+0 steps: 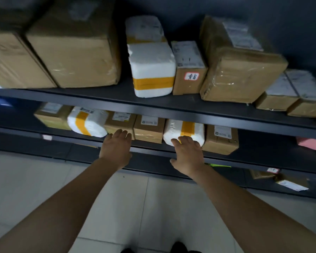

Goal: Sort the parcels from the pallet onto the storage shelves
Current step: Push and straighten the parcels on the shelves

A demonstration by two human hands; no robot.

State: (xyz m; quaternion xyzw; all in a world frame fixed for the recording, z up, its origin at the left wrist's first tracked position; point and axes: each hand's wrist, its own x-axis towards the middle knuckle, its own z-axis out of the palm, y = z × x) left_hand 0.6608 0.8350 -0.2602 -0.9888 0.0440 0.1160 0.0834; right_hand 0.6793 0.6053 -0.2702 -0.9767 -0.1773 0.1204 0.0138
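Note:
Both my arms reach to the middle shelf (153,149) of a dark metal rack. My right hand (187,155) lies flat with straight fingers against the front of a white foam parcel with a yellow tape band (185,129). My left hand (117,147) is open too, its fingertips at the front of a small brown carton (119,122) on the same shelf. Neither hand grips anything. Between the two stands another brown carton (149,129).
The upper shelf (117,99) carries large brown boxes (75,46), stacked white foam parcels (151,70) and smaller cartons (189,70). More parcels stand left and right on the middle shelf, and a lower shelf (263,175) holds a few. Pale floor tiles (135,207) lie below.

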